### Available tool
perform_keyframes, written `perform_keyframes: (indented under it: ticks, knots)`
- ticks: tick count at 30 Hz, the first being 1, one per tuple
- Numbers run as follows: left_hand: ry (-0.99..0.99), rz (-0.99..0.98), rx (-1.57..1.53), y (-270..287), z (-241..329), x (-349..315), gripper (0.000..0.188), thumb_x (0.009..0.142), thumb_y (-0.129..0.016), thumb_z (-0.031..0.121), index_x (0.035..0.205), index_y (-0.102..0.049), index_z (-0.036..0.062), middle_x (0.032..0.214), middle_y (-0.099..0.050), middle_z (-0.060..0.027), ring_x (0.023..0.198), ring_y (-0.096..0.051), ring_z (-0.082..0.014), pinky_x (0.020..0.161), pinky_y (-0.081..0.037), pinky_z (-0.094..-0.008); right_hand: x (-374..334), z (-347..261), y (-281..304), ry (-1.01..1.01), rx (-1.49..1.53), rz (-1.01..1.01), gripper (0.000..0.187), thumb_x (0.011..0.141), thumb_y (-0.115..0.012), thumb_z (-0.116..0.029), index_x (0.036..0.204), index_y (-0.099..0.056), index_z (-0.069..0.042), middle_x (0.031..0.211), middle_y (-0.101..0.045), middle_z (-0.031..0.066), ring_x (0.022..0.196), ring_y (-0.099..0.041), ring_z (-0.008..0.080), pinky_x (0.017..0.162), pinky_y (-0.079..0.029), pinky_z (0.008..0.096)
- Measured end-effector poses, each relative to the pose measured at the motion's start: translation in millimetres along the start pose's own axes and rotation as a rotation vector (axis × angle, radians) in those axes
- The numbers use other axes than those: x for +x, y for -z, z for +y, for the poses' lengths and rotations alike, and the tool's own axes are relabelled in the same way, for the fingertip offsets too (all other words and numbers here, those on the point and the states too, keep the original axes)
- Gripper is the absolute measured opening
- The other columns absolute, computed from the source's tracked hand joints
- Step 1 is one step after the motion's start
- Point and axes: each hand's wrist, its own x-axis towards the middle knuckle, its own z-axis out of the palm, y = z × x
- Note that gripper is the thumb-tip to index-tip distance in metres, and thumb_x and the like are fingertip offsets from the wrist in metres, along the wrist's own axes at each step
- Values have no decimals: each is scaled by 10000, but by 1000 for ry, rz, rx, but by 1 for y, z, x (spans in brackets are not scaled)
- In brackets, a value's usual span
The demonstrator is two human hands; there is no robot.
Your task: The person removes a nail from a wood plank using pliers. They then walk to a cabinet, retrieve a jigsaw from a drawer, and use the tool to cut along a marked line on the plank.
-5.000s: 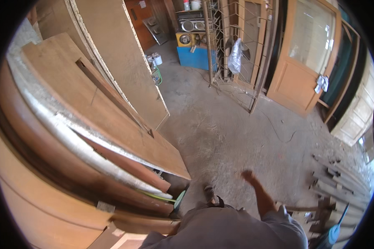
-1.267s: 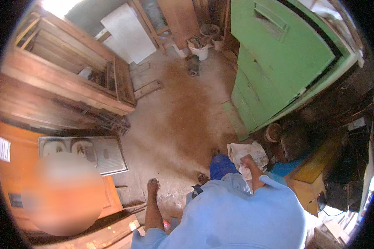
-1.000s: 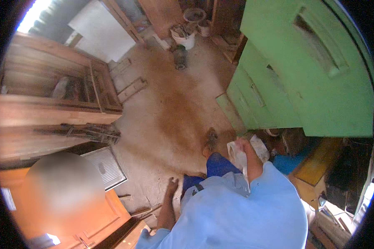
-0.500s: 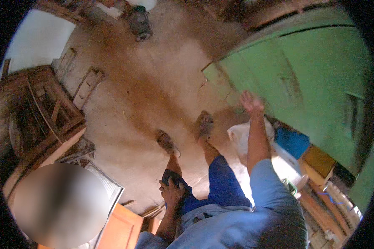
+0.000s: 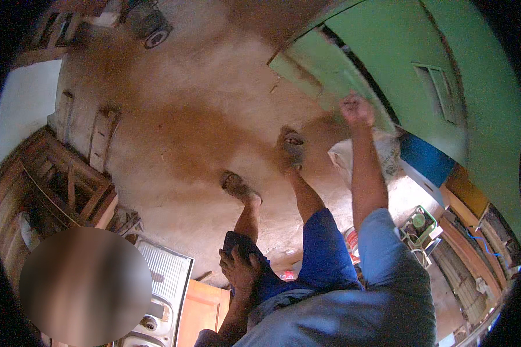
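My left hand (image 5: 239, 268) lies over a dark patch on the left leg of my blue shorts (image 5: 324, 248). Its fingers are spread apart and I see nothing held in them. Out to the right, my right arm reaches forward past a whitish sack (image 5: 342, 161). The right hand (image 5: 358, 111) has its fingers curled in, in front of a green panel (image 5: 312, 61); whether it touches the panel or holds anything I cannot make out. Beside that panel runs a dark gap (image 5: 359, 72), with a larger green surface (image 5: 399, 52) on its other side.
Wooden furniture frames (image 5: 69, 185) and a steel sink (image 5: 162, 272) stand at left, near an orange wooden panel (image 5: 205, 309). A dark machine-like object (image 5: 147, 26) sits far off. At right are a blue box (image 5: 425, 156), a green-framed device (image 5: 419, 222) and timber (image 5: 466, 237).
My right hand's fingers have gone from spread to curled. A dark gap now shows beside the green panel. The view has shifted, and more of the sink and the green-framed device shows.
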Motion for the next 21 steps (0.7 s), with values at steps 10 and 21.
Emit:
perform_keyframes:
  ticks: [10,21]
  knots:
    - [2,-34,-12,-12,1,4,701,816,-612,438,1384,-436,67,1461,-285,-392,1250,-382,-563,1032,-347,-636,-203,160,5,-287,18,-2,285,894,-655,-116,1171,-594,-89,1021,-671,72,878,-646,210,701,-541,384]
    - [87,-41,-52,-10,5,4,685,788,-626,435,1350,-471,74,1452,-299,-382,1259,-372,-567,1032,-340,-649,-168,16,-15,-300,-739,-56,390,959,-581,-274,1280,-559,-54,1113,-664,107,910,-626,188,796,-520,348]
